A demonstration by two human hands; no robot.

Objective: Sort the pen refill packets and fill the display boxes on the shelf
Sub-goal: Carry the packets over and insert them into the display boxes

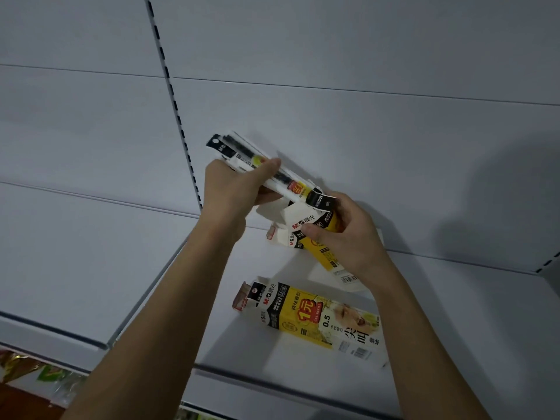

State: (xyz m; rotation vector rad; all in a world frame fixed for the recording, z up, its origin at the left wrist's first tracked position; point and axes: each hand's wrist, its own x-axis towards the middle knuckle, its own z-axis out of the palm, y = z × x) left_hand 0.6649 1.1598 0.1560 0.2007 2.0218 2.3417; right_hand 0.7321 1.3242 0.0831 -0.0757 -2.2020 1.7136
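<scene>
On the shelf [454,313], 1 display box [318,316] lies flat, nearest the front edge. Behind it, the right hand [348,234] grips a 2nd box [321,237]. The left hand [233,189] clutches refill packets [257,162] above that. Best to square the packets, then slide them in straight.

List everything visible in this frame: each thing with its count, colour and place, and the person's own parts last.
refill packets: a bundle, exact count unclear, white and black with a yellow spot, held above the shelf in the left hand.
held display box: one, yellow and white, open top, gripped over the back of the shelf.
lying display box: one, yellow and white, flat on the shelf, nearer the front edge.
shelf: one, pale grey, under both boxes.
slotted upright: one, grey with dark slots, on the back panel at left.
left hand: grips the packets.
right hand: holds the open box.
</scene>
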